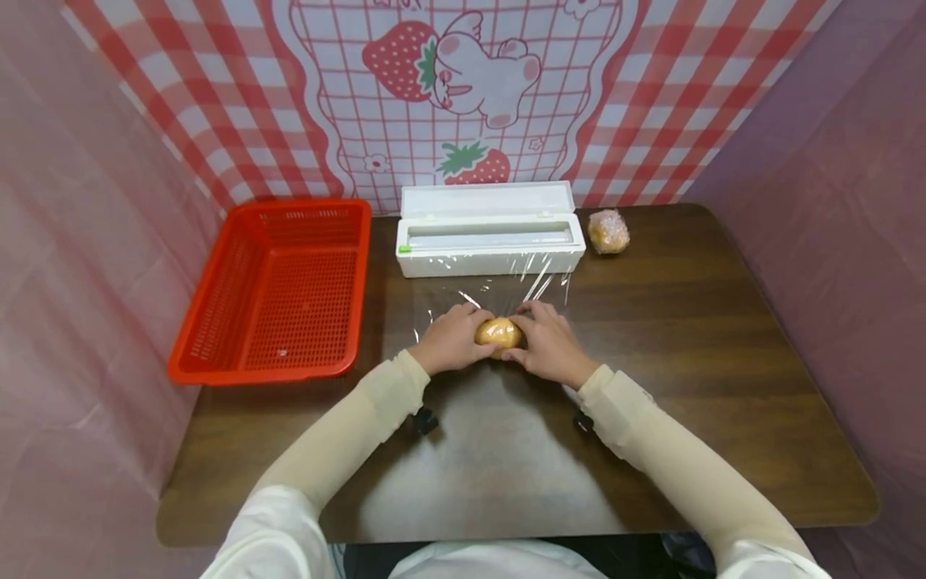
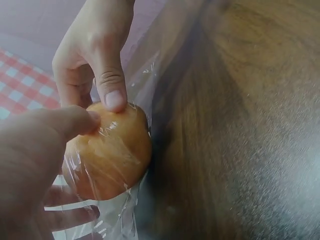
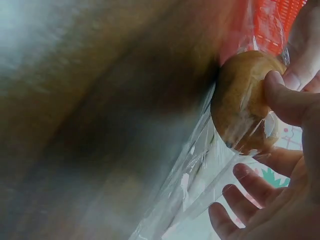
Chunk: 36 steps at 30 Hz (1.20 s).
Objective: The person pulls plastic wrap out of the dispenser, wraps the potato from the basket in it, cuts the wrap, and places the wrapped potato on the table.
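A round golden-brown food item (image 1: 499,332), its exact kind unclear, is covered with clear plastic film (image 3: 192,172). My left hand (image 1: 452,338) holds it from the left, thumb on the near face and fingers behind. From the right, my right hand (image 1: 551,346) grips the same item, its thumb close to the left thumb. In the left wrist view, the film lies tight and creased over the item (image 2: 112,152). The film stretches back to a white wrap dispenser box (image 1: 492,264), whose lid stands raised with a roll inside.
An orange-red plastic basket (image 1: 349,322) stands on the left of the wooden table (image 1: 687,362). Right of the dispenser lies a small wrapped yellowish item (image 1: 608,232). A red-checked cloth (image 1: 637,104) hangs behind, with pink curtains (image 1: 817,241) at both sides.
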{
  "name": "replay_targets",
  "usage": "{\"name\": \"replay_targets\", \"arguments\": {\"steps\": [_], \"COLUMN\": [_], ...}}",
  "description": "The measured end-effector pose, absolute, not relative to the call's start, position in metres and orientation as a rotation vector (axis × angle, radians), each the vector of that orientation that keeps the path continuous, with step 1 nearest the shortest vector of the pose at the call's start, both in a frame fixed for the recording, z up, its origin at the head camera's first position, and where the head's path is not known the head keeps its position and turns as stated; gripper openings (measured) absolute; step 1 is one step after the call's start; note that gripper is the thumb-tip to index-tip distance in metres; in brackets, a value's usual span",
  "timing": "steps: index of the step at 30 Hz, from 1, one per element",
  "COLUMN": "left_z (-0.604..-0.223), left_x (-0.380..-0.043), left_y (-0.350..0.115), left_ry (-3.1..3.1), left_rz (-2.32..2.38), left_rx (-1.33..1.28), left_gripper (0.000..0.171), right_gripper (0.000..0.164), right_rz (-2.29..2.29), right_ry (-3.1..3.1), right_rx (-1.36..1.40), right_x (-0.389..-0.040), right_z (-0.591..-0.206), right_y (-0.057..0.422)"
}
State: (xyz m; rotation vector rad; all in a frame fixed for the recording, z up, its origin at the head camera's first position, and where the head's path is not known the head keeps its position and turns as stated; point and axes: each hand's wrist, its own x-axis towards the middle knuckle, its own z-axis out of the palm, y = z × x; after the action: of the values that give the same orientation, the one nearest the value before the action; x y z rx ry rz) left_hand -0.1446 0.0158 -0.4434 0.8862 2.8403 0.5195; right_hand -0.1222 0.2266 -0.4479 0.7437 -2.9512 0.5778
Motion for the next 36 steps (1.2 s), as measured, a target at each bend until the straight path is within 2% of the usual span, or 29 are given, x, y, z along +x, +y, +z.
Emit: {"name": "replay_targets", "arguments": {"steps": [16, 21, 29, 36], "left_z": [-0.447, -0.442, -0.438, -0.438], "left_x": [-0.171, -0.179, -0.188, -0.189], "left_y": [0.011, 0.012, 0.012, 0.018], "left_ry": [2.789, 2.793, 2.764, 2.819], "left_rz": [0.366, 0.286, 0.26, 0.217], "left_rx": [0.856, 0.872, 0.877, 0.936], "left_gripper": [0.057, 0.058, 0.061, 0.055], "right_gripper": [0.053, 0.064, 0.089, 0.07], "right_rz": [0.667, 0.46, 0.182, 0.117], "right_ry": [-3.18, -3.106, -2.877, -2.862], "right_rx": [0.862, 0.789, 0.951, 0.933], "right_x": [-0.165, -0.157, -0.136, -0.143], "right_z": [-0.439, -0.433, -0.446, -0.45], "right_y": [0.225, 0.22, 0.207, 0.211]}}
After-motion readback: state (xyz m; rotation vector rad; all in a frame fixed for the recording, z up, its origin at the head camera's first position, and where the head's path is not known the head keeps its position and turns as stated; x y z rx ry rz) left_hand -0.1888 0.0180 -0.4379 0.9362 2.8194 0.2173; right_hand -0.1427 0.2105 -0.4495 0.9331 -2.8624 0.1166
